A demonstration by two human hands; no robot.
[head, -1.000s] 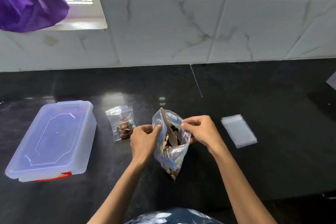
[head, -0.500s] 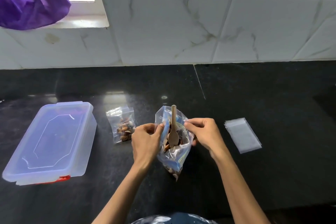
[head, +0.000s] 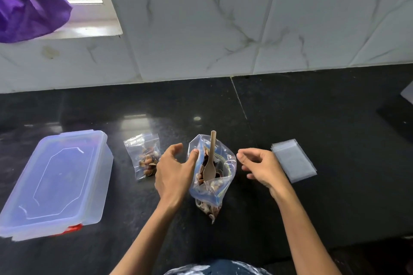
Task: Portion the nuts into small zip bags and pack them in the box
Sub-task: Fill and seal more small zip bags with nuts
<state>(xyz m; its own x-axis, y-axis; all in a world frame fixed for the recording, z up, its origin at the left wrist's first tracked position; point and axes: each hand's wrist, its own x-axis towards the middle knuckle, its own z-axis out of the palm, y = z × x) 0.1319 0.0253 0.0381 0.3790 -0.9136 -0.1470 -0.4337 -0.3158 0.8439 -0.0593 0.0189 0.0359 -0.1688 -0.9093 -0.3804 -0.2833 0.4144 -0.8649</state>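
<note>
Large bag: the big clear plastic zip bag of nuts stands open on the black stone counter, between both hands. A pale wooden spoon stands inside it, handle up.
Handling: I judge the bag soft and slippery, with loose weight at the bottom. It can tip over easily. Best hold is at the top rim, near the zip.
Filled portion: one small clear zip bag with nuts lies just left of the left hand.
Empty bags: a flat stack of small clear zip bags lies just right of the right hand.
Box: the translucent plastic box with a red clip is at far left, its lid on.
Left hand: fingers are loosely curved. The thumb touches the left rim of the large bag; nothing is gripped.
Right hand: fingers are half curled, apart from the bag, holding nothing.
Next step: probably to take one empty bag from the stack.
</note>
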